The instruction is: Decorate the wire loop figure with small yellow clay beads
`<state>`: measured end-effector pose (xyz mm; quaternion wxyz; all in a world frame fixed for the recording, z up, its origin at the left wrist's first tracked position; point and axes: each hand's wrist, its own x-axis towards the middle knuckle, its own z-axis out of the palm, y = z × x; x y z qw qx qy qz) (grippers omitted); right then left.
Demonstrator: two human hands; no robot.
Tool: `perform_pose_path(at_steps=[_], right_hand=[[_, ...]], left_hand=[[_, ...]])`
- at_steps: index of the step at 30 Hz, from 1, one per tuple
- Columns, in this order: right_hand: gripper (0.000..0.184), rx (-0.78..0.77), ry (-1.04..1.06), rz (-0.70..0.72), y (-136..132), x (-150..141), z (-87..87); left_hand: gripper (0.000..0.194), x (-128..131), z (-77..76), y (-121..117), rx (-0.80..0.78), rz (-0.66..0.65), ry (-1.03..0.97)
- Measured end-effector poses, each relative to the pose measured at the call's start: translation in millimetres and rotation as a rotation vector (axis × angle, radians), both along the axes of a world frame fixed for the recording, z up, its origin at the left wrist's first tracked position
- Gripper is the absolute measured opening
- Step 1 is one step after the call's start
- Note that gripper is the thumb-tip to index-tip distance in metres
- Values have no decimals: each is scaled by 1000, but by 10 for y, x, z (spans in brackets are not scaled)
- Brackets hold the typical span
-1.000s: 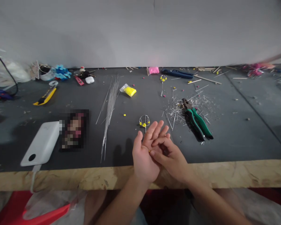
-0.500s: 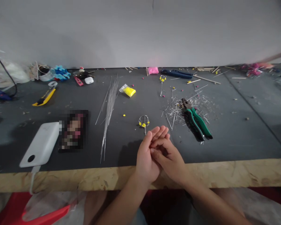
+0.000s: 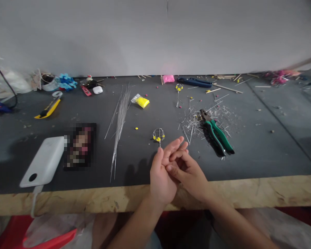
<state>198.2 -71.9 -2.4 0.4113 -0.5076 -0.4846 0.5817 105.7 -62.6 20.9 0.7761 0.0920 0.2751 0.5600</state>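
Observation:
My left hand (image 3: 162,180) is palm up over the table's front edge, its fingers stretched out and slightly cupped. Across that palm lies my right hand (image 3: 190,173), thumb and bent fingers closed together. Whatever is between the two, if anything, is hidden. Just beyond the left fingertips sits a small wire racket shape (image 3: 159,134) with yellow beads along its lower rim and a twisted handle partly behind the hand. A single yellow bead (image 3: 136,128) lies to its left. Farther back are a yellow clay packet (image 3: 142,101) and a second beaded wire shape (image 3: 179,88).
Green-handled pliers (image 3: 217,135) rest beside scattered wire offcuts (image 3: 193,121) on the right. A bundle of long wires (image 3: 120,117) lies left of centre. Farther left are a white power bank (image 3: 43,160), a pixelated dark object (image 3: 81,147) and a yellow cutter (image 3: 49,108).
My right fingers have shifted slightly over the left palm, and the left fingers have spread and tilted a little. The view has moved slightly; the table items stay in place.

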Motion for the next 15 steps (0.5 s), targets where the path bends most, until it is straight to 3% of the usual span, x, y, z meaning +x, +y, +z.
perform_pose_path(at_steps=[6, 12, 15], right_hand=[[12, 4, 52, 13, 0, 12, -17], [11, 44, 2, -16, -23, -29, -37], [5, 77, -42, -12, -25, -42, -30]], left_hand=[[48, -14, -9, -12, 33, -17, 21], [25, 23, -56, -32, 49, 38, 65], [23, 27, -71, -14, -1, 44, 52]])
